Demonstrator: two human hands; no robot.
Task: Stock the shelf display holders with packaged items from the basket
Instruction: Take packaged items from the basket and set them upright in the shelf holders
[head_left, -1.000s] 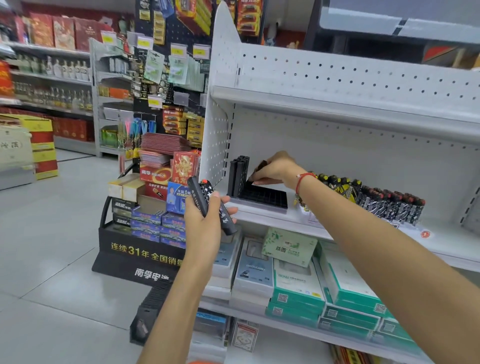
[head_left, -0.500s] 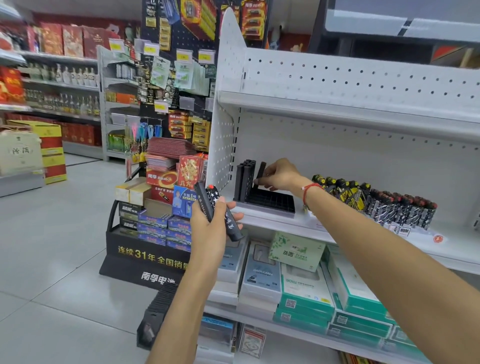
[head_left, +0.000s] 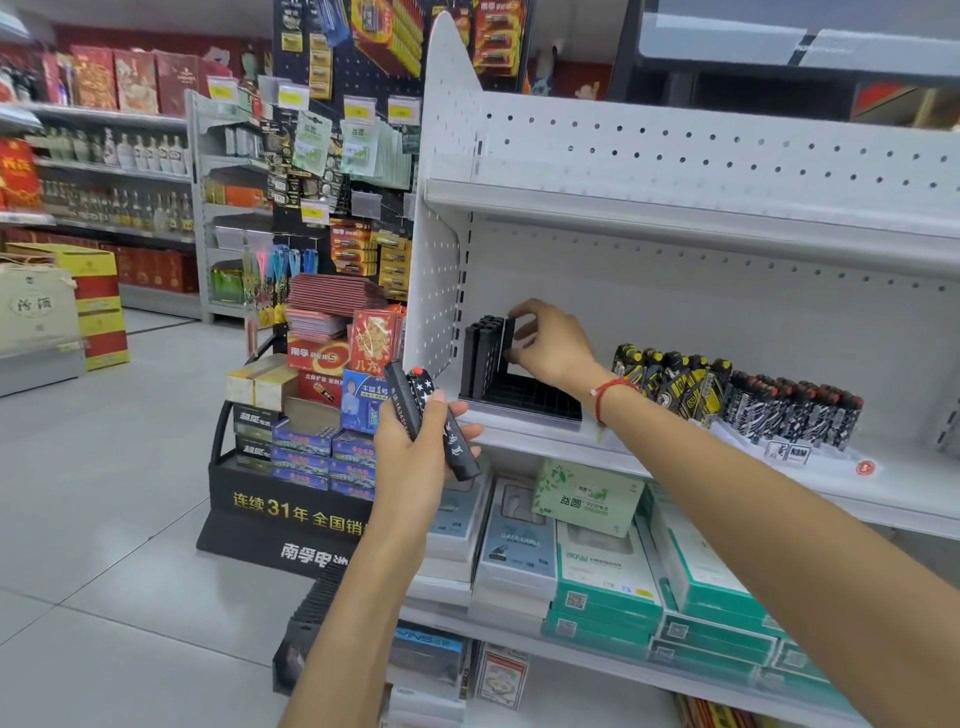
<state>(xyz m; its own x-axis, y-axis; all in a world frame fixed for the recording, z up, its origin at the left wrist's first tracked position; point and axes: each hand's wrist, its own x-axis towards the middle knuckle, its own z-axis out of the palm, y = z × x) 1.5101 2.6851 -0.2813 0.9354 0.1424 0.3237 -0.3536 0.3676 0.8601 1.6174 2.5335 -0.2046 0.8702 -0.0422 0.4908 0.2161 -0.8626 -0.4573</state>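
Note:
A black gridded display holder (head_left: 540, 402) sits at the left end of the white middle shelf (head_left: 649, 457). Several black stick-shaped packaged items (head_left: 480, 353) stand upright at its left side. My right hand (head_left: 553, 340) pinches one more black item (head_left: 509, 338) upright, right beside that standing group. My left hand (head_left: 415, 441) is in front of the shelf edge and grips a small bunch of black packaged items (head_left: 441, 421), one with white stars and a red tip. No basket is in view.
Further right on the same shelf stand rows of yellow-black items (head_left: 670, 379) and black-white items (head_left: 795, 410). Green and white boxes (head_left: 597, 566) fill the shelf below. A black battery floor display (head_left: 291, 483) stands to the left, with grey tiled floor beyond.
My right hand has brought its black item from leaning over the holder to upright against the standing group. My left hand keeps its bunch almost still. The view shifted slightly.

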